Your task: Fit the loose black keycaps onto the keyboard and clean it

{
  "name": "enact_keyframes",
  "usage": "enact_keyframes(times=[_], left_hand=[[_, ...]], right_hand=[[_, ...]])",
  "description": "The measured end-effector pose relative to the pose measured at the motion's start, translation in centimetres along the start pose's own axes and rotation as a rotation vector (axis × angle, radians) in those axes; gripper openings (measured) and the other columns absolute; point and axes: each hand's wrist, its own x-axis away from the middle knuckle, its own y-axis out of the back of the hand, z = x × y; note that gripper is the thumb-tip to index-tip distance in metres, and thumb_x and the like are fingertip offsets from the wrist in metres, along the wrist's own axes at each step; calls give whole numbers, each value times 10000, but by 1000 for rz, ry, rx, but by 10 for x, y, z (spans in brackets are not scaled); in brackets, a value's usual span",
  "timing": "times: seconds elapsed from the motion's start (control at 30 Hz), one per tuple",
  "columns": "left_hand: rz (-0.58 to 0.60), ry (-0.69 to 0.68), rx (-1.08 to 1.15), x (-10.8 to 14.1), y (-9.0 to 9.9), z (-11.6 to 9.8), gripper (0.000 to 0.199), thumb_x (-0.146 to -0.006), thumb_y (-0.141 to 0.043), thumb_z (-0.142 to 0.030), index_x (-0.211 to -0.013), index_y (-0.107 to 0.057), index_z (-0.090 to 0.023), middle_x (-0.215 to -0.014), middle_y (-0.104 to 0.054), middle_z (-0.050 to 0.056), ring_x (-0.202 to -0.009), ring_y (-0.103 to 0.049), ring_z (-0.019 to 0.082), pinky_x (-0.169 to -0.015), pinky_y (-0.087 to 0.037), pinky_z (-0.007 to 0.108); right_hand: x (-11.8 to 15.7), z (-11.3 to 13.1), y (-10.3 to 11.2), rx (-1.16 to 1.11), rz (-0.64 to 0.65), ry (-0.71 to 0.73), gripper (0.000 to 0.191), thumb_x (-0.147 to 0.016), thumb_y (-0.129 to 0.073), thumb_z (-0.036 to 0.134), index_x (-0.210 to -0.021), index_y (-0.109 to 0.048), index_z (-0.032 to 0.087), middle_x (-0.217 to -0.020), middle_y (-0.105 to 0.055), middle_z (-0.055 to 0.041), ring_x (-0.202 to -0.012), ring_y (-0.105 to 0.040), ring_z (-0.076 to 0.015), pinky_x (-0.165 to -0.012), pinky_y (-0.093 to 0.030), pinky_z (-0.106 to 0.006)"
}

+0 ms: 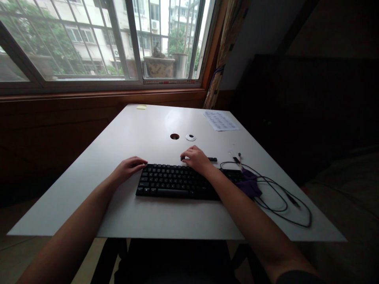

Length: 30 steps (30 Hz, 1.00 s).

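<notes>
A black keyboard (166, 179) lies on the white table in front of me, its right part partly covered by my forearm. My left hand (128, 169) is at the keyboard's far left corner, thumb and fingers closed on that edge. My right hand (195, 158) reaches over the keyboard's far edge with its fingers curled in a pinch. At those fingertips is a small black keycap (182, 158). Further black keycaps (212, 159) stand in a short row just right of the hand, partly hidden behind it.
On the right, a purple cloth (250, 184) lies by the keyboard with a looped black cable (284, 209). Small tools (239, 159) rest behind it. Farther back are a round cable hole (174, 136), its white cover (190, 137), printed papers (222, 120) and yellow sticky notes (141, 107).
</notes>
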Motion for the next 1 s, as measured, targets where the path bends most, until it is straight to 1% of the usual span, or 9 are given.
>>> enact_keyframes(times=[0.1, 0.17, 0.37, 0.47, 0.53, 0.63, 0.8, 0.93, 1.0], left_hand=[[6, -3, -1, 0, 0, -1, 366, -940, -633, -544, -1069, -776, -232, -1087, -749, 82, -1026, -694, 267, -926, -535, 401], [9, -4, -10, -1, 1, -2, 369, -940, -632, -544, -1071, -775, -230, -1083, -748, 83, -1023, -695, 268, -923, -533, 398], [-3, 6, -21, 0, 0, -2, 382, -939, -626, -555, -1071, -768, -225, -1081, -750, 79, -1010, -699, 265, -906, -538, 385], [-3, 8, -31, 1, -1, -2, 388, -948, -610, -560, -1081, -760, -227, -1092, -746, 78, -1016, -697, 265, -911, -539, 387], [-4, 10, -35, 1, -1, -2, 393, -947, -609, -563, -1084, -756, -225, -1095, -745, 78, -1016, -697, 265, -911, -540, 386], [-2, 16, -41, 1, 0, -2, 395, -944, -611, -563, -1091, -751, -225, -1098, -744, 75, -1015, -699, 264, -907, -542, 381], [-10, 23, -35, 2, -1, -3, 402, -945, -606, -568, -1087, -749, -220, -1101, -743, 80, -1022, -696, 264, -909, -543, 384], [-6, 26, -34, 2, -1, -6, 426, -940, -598, -591, -1085, -751, -220, -1099, -744, 84, -1019, -695, 266, -909, -546, 389], [-5, 23, -38, 1, -1, -6, 435, -937, -599, -597, -1084, -755, -219, -1099, -744, 85, -1017, -697, 269, -911, -546, 389]], right_hand=[[13, 6, 10, -38, -41, 5, 197, -825, -794, 161, -997, -728, 231, -977, -765, -34, -1013, -597, -243, -952, -493, -395], [29, 10, 18, -90, -73, 29, 208, -831, -789, 153, -1006, -712, 234, -981, -757, -30, -1005, -609, -237, -938, -505, -390], [95, 28, 41, -240, -145, 95, 194, -846, -785, 158, -1000, -702, 245, -946, -732, -24, -974, -628, -221, -895, -530, -396], [125, 37, 46, -283, -145, 100, 185, -871, -764, 167, -1025, -706, 251, -963, -736, -26, -972, -632, -213, -878, -547, -389], [138, 41, 45, -281, -141, 91, 185, -887, -748, 173, -1047, -710, 258, -975, -740, -29, -976, -637, -214, -877, -556, -393], [150, 45, 39, -266, -151, 84, 188, -903, -731, 178, -1069, -714, 263, -979, -744, -33, -971, -645, -215, -868, -571, -396], [154, 50, 28, -224, -213, 98, 177, -930, -695, 177, -1089, -715, 254, -1007, -747, -45, -977, -650, -212, -885, -585, -408], [156, 56, 27, -196, -249, 108, 200, -936, -681, 171, -1109, -724, 263, -1010, -748, -46, -959, -660, -208, -883, -602, -417], [157, 58, 27, -169, -258, 122, 235, -934, -677, 162, -1130, -728, 282, -1019, -751, -40, -967, -664, -211, -917, -601, -441]])
